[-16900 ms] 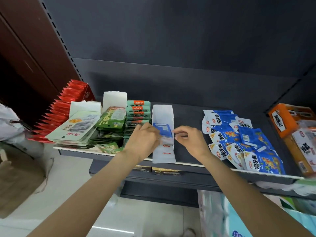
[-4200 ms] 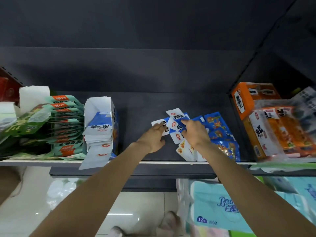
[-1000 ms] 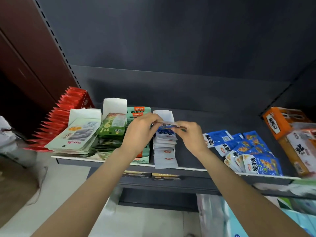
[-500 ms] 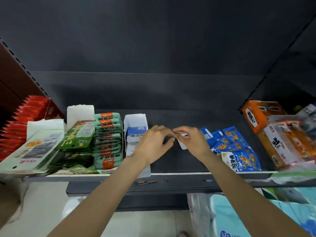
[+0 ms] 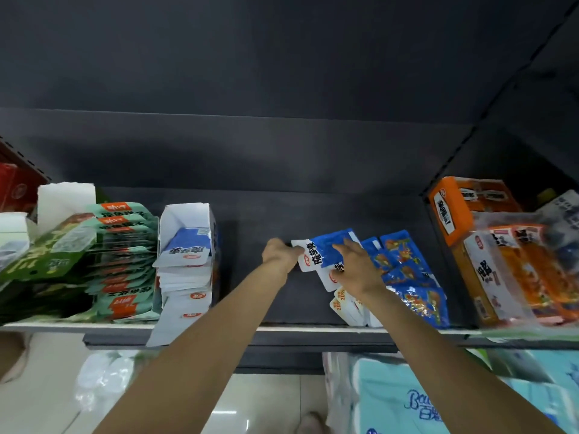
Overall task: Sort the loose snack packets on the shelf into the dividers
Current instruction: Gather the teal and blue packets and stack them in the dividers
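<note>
On the dark shelf, right of centre, both hands meet at a loose heap of blue-and-white snack packets. The left hand curls its fingers round the left edge of the top blue-and-white packet, which lies tilted on the heap, while the right hand rests on the same packet from the right with its fingers stretched forward and fairly straight. More packets of that kind lie fanned out toward the near edge, some showing white backs. Left of the hands, across a bare stretch of shelf, an open white cardboard divider box holds a neat stack of the same packets. Further left stand rows of green packets with orange labels. At far right sits an orange box beside clear-wrapped orange snack packs. Below the shelf, packs of toilet paper show.
</note>
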Tool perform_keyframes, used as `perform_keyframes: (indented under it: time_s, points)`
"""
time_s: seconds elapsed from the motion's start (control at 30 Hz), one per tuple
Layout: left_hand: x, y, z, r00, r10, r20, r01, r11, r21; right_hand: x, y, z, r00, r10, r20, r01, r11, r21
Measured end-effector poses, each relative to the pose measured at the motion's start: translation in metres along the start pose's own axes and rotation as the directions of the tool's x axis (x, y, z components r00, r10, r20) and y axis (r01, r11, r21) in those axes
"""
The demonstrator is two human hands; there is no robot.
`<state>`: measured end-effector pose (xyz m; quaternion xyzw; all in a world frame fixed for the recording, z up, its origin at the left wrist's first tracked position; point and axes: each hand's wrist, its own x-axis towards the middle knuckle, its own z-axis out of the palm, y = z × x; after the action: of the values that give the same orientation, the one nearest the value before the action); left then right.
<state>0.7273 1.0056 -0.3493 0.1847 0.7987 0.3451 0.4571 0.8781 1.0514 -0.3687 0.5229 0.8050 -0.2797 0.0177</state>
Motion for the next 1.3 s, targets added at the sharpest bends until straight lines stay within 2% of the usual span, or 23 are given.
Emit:
perform_keyframes:
  time_s: [0.13, 0.23, 0.3, 0.37, 0.47, 0.53, 0.67, 0.73, 0.83, 1.0, 1.13, 1.23, 1.3]
  points:
    - [-0.009, 0.009, -0.006, 0.999, 0.04, 0.022, -0.04, 0.999, -0.025, -0.002, -0.006, -0.011, 0.995, -0.046, -0.083, 0.04, 0.996, -0.073]
    - [-0.028, 0.019, -0.02, 0.989, 0.142, 0.049, -0.134, 0.981, -0.143, -0.009, -0.021, -0.018, 0.956, -0.147, -0.253, 0.11, 0.982, -0.153]
    - [-0.043, 0.028, -0.035, 0.958, 0.284, 0.035, -0.27, 0.939, -0.213, -0.015, -0.038, -0.017, 0.896, -0.194, -0.4, 0.153, 0.979, -0.133]
    - [-0.056, 0.034, -0.053, 0.885, 0.463, -0.053, -0.464, 0.864, -0.197, -0.019, -0.058, -0.016, 0.85, -0.18, -0.495, 0.195, 0.981, -0.021]
    - [-0.067, 0.033, -0.09, 0.684, 0.703, -0.194, -0.704, 0.706, 0.075, -0.021, -0.093, -0.02, 0.838, -0.144, -0.527, 0.299, 0.928, 0.222]
    - [-0.071, 0.026, -0.121, 0.573, 0.794, -0.202, -0.763, 0.607, 0.223, -0.025, -0.121, -0.023, 0.826, -0.166, -0.538, 0.372, 0.878, 0.301]
    - [-0.077, 0.005, -0.181, 0.496, 0.855, -0.15, -0.758, 0.511, 0.405, -0.04, -0.176, -0.021, 0.786, -0.297, -0.542, 0.524, 0.784, 0.331]
    - [-0.079, -0.006, -0.206, 0.475, 0.863, -0.171, -0.755, 0.499, 0.425, -0.047, -0.198, -0.015, 0.765, -0.359, -0.535, 0.574, 0.756, 0.313]
    - [-0.081, -0.022, -0.233, 0.492, 0.854, -0.169, -0.736, 0.512, 0.443, -0.05, -0.219, 0.0, 0.734, -0.411, -0.541, 0.608, 0.753, 0.252]
    - [-0.069, -0.041, -0.247, 0.582, 0.813, -0.026, -0.68, 0.504, 0.532, -0.052, -0.222, 0.026, 0.785, -0.407, -0.466, 0.545, 0.812, 0.208]
    - [-0.065, -0.05, -0.242, 0.617, 0.787, 0.007, -0.648, 0.503, 0.571, -0.057, -0.221, 0.034, 0.817, -0.366, -0.446, 0.494, 0.843, 0.212]
    - [-0.064, -0.05, -0.238, 0.642, 0.76, 0.101, -0.566, 0.381, 0.731, -0.057, -0.217, 0.034, 0.818, -0.381, -0.43, 0.479, 0.866, 0.144]
    - [-0.067, -0.048, -0.237, 0.687, 0.708, 0.162, -0.479, 0.273, 0.834, -0.056, -0.214, 0.031, 0.851, -0.398, -0.343, 0.461, 0.878, 0.128]
